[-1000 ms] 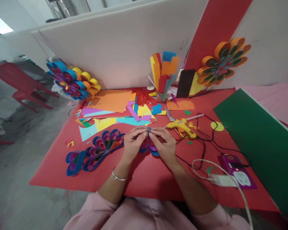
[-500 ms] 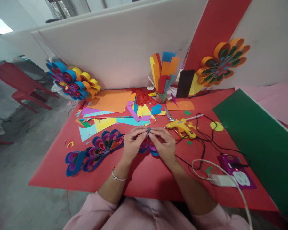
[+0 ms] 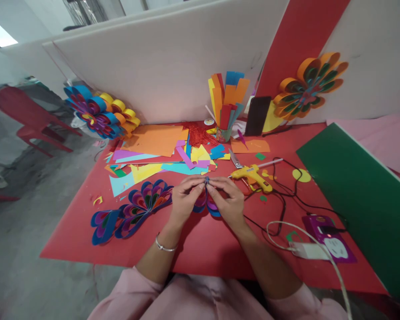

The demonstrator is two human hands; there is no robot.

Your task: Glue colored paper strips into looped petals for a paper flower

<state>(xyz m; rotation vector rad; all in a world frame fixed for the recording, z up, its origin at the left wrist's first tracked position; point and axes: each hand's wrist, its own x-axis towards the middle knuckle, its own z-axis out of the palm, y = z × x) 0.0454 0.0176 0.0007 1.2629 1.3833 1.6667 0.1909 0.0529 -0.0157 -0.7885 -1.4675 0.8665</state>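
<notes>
Both hands meet over the middle of the red table and pinch the top ends of looped paper petals (image 3: 214, 210) in blue, purple and pink. My left hand (image 3: 186, 198) grips from the left with thumb and fingertips, and my right hand (image 3: 227, 198) does the same from the right. The petals' loops hang below the fingers, partly hidden by both hands. Just left of my left hand lies a fan of joined paper petals (image 3: 140, 207), blue outside with purple, pink, green and orange inside. A yellow glue gun (image 3: 253, 176) rests right of my right hand, beside scissors (image 3: 235, 160).
Paper sheets (image 3: 156, 140) and offcuts cover the back left. A cup of paper strips (image 3: 224, 133) and an upright phone (image 3: 258, 116) stand behind. Cables and a purple power strip (image 3: 336, 249) lie right, beside a green board (image 3: 350, 195). Finished paper flowers (image 3: 96, 111) hang left.
</notes>
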